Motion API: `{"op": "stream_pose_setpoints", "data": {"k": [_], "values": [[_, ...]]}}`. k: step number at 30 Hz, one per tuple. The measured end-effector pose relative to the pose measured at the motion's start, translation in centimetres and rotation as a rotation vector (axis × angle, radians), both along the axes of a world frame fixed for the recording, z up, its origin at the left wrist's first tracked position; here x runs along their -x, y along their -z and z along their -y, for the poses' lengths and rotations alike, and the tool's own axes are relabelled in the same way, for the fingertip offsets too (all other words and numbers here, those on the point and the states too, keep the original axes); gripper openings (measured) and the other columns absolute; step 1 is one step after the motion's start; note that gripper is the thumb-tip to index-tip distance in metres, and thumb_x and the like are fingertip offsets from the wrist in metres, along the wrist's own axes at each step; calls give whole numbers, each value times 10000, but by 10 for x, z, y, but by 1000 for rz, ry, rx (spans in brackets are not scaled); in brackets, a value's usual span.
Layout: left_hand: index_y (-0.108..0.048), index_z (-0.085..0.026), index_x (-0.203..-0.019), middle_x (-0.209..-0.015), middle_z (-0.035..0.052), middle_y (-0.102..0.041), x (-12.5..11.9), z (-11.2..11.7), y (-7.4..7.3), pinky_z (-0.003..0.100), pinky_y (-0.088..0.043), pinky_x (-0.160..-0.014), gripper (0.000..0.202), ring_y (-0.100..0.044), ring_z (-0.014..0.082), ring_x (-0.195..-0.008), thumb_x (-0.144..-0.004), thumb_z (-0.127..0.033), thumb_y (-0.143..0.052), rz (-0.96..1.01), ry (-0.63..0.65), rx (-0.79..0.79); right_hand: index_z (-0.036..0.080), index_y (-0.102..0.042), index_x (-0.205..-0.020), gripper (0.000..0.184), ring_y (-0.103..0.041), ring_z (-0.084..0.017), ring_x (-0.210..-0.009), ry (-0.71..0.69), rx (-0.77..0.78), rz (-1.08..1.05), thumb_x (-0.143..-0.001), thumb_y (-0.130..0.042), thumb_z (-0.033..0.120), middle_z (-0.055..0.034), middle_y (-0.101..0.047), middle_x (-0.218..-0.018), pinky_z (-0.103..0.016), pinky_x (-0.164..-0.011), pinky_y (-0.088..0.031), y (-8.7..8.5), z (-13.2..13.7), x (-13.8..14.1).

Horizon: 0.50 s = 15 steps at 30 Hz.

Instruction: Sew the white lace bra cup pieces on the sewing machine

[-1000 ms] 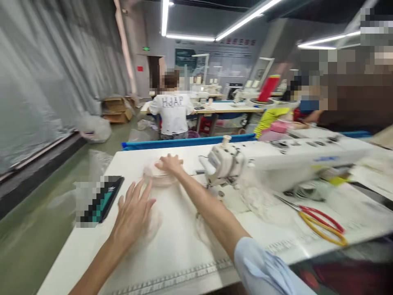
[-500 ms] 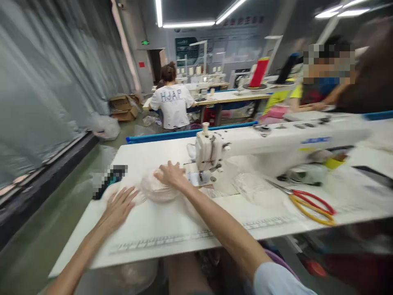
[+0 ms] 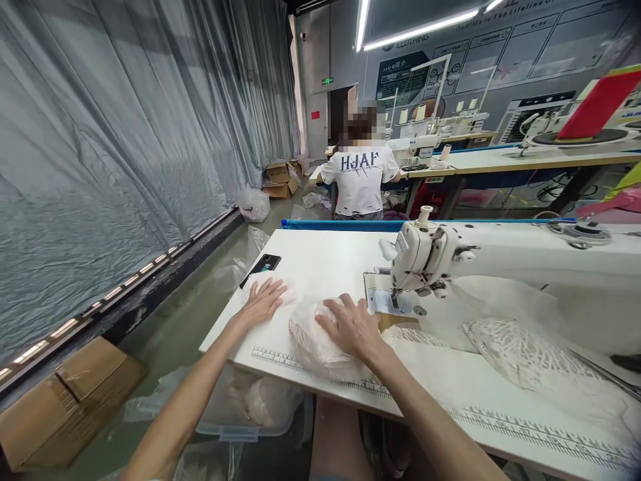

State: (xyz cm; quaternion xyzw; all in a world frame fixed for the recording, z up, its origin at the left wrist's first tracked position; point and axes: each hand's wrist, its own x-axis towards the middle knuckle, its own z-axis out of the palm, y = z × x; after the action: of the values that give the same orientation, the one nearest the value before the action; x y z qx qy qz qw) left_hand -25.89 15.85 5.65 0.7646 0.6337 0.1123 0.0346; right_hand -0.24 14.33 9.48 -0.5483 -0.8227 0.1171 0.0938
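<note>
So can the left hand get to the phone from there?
Probably yes. The left hand lies flat on the table, and the phone sits just beyond it with nothing between them.

grey plastic sheeting (image 3: 125,133) lines the wall; ceiling strip lights (image 3: 420,30) glow.

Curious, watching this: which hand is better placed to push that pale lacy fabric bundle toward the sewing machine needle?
Probably the right hand: it lies on the pale lacy fabric bundle, nearer the white sewing machine. The left hand lies flat on the white table beside it.
</note>
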Motion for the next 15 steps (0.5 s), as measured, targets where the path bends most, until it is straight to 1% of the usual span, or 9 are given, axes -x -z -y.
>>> {"op": "stream_pose_setpoints", "data": {"k": [2,3,4,5,7,8,10,12,15], "values": [[-316,-189,-1400,-1474,101,-304,-19,12,-20,519,-181,-1110,472,-221,252,-1379,-962,-343,-227,40,-49,-42,306,-532,-1233,417,-453,-417,-1092,9,1,-13,-896,-400,513,-111,-497,-1257,-613,-731,-442,0,4,0],[-239,-170,-1429,-1489,106,-267,-33,21,-31,467,-221,-1114,492,-221,216,-1381,-971,-333,-156,64,-57,-65,304,-481,-1287,450,-437,-418,-1125,4,1,-56,-902,-385,516,-115,-461,-1310,-621,-755,-438,0,5,-3],[-192,-182,-1442,-1492,89,-266,-49,32,-42,407,-256,-1114,498,-242,178,-1373,-975,-345,-131,90,-43,-83,299,-413,-1343,485,-413,-405,-1174,-16,-6,-128,-913,-355,517,-118,-413,-1364,-613,-799,-436,1,6,-9],[-202,-198,-1440,-1481,79,-295,-68,44,-51,396,-272,-1111,498,-266,176,-1363,-974,-370,-164,154,11,-99,287,-349,-1384,506,-382,-374,-1228,-43,-24,-227,-930,-312,508,-115,-365,-1409,-587,-863,-426,3,7,-17],[-227,-254,-1433,-1479,53,-304,-105,66,-63,480,-245,-1112,495,-230,222,-1375,-965,-415,-219,161,127,-79,256,-294,-1407,497,-327,-275,-1306,-96,-105,-441,-961,-224,463,-101,-328,-1444,-485,-991,-383,13,9,-43],[-233,-268,-1432,-1482,54,-297,-121,74,-65,537,-220,-1103,501,-197,258,-1383,-958,-433,-241,135,172,-62,248,-314,-1393,479,-323,-236,-1316,-96,-163,-508,-970,-200,439,-91,-350,-1435,-441,-1026,-361,21,11,-59],[-239,-273,-1431,-1499,68,-250,-145,83,-60,652,-166,-1060,536,-123,338,-1389,-938,-481,-279,94,193,-40,233,-317,-1386,471,-357,-219,-1301,-46,-261,-497,-969,-222,429,-92,-409,-1401,-421,-1021,-368,42,13,-95],[-217,-266,-1438,-1515,85,-193,-156,80,-46,725,-149,-1004,590,-80,396,-1380,-916,-528,-303,78,178,2,235,-301,-1394,487,-438,-237,-1239,-47,-310,-319,-955,-282,446,-101,-473,-1353,-445,-953,-413,65,15,-127],[-189,-284,-1442,-1523,84,-159,-153,63,-24,718,-182,-995,595,-116,389,-1376,-914,-533,-307,85,191,49,231,-405,-1340,456,-459,-276,-1212,-124,-451,-65,-936,-333,431,-103,-503,-1334,-494,-932,-388,95,12,-160]]}}
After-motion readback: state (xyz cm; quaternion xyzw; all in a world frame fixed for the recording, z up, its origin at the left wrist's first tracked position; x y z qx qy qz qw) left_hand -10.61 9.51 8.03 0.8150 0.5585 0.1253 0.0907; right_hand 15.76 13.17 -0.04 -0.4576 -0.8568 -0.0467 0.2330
